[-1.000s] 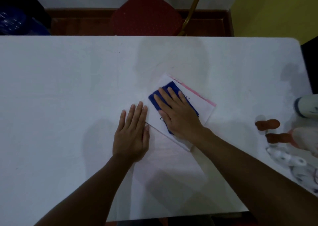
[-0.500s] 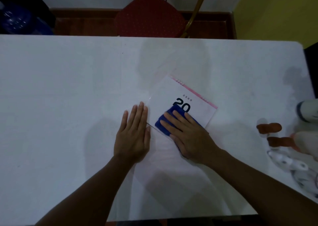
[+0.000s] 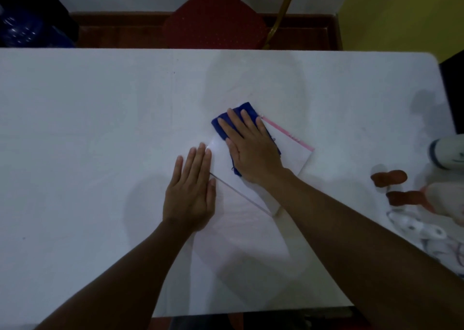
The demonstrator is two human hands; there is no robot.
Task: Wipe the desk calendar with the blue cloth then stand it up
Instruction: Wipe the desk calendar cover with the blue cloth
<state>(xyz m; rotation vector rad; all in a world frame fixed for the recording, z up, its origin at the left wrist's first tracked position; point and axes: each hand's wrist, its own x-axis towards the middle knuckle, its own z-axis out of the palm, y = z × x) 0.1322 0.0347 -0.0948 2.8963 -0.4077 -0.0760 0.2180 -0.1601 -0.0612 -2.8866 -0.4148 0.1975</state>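
Note:
The white desk calendar (image 3: 292,151) lies flat on the white table (image 3: 100,129), turned at an angle, with a pink strip along its far right edge. A folded blue cloth (image 3: 244,111) rests on the calendar's far left corner. My right hand (image 3: 248,146) lies flat on the cloth, fingers together, pressing it down and covering most of it. My left hand (image 3: 192,191) lies flat, palm down, at the calendar's near left edge, fingertips touching it. The printed number is hidden under my right hand and the cloth.
A red padded chair (image 3: 216,18) stands behind the table's far edge. At the right edge lie two brown pieces (image 3: 389,177), a white bottle (image 3: 447,154) and some white patterned items (image 3: 426,231). A dark blue object (image 3: 22,28) sits at the far left.
My right hand slid the blue cloth from the calendar's near part up to its far left corner, covering the printed number. My left hand stayed in place.

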